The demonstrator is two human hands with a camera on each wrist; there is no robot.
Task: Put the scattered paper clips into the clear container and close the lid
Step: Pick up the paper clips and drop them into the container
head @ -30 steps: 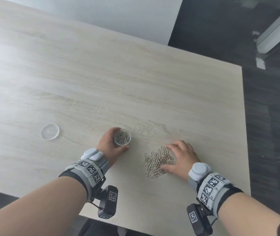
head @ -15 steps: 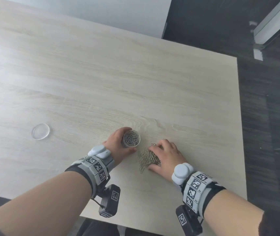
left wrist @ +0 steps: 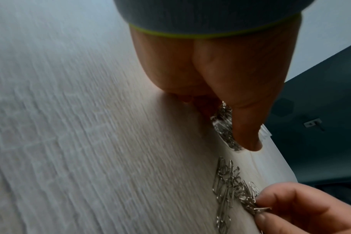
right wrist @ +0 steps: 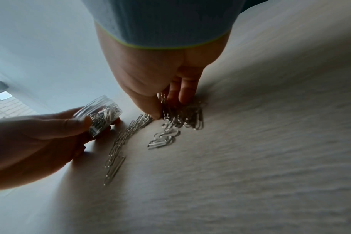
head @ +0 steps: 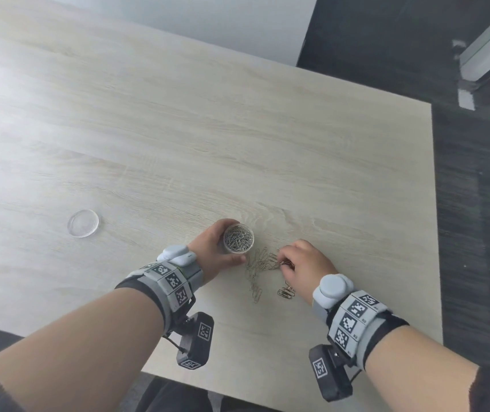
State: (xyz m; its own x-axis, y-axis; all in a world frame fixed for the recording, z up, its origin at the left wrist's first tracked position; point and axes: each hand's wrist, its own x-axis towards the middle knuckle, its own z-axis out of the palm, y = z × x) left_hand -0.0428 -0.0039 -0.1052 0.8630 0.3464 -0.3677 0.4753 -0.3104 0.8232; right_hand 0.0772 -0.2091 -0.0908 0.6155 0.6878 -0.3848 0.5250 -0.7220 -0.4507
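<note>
- The right hand [head: 304, 264] pinches a tangle of paper clips [head: 260, 264] off the table [head: 237, 138]; how many it holds is hard to tell.
- The left hand [head: 212, 251] wraps round one clear container [head: 238, 237], upright and partly filled with clips.
- A few loose clips [head: 286, 291] lie apart, half hidden by the right wrist.
- One lid [head: 83, 223] sits well off to the left.

A pale wood-grain tabletop [head: 237, 138] fills most of the head view, brightly lit toward the upper left. Beyond its far edge runs a light grey wall [head: 208, 22]. Dark floor [head: 475, 203] lies along the right side, with a pale beam [head: 487, 52] at upper right.
</note>
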